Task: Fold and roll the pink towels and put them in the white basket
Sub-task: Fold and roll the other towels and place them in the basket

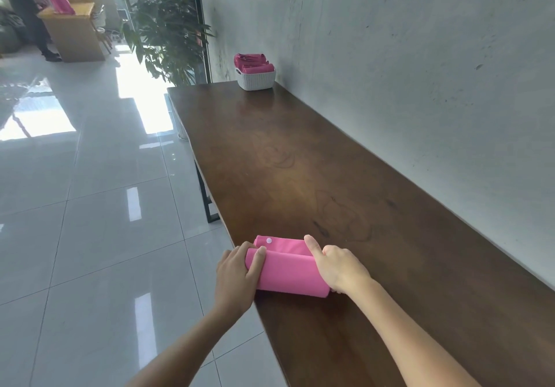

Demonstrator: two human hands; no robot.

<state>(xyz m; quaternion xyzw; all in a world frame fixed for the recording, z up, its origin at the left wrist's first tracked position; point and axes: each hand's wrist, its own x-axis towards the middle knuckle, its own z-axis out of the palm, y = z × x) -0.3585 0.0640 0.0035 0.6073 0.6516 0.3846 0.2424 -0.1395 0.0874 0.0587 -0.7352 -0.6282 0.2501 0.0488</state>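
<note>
A pink towel (288, 272) lies mostly rolled near the front left edge of the long brown table (345, 182). A short flat end with a white snap button sticks out beyond the roll. My left hand (237, 275) grips the roll's left end, fingers curled over it. My right hand (336, 263) holds the right end, thumb stretched forward over the flat part. Far down the table against the wall stands the white basket (256, 79), with several rolled pink towels (253, 62) in it.
A grey concrete wall (420, 71) runs along the table's right side. Left of the table is glossy tiled floor. A leafy potted plant (165, 32) stands past the far end. A person stands at a wooden counter (72, 32) in the far left background.
</note>
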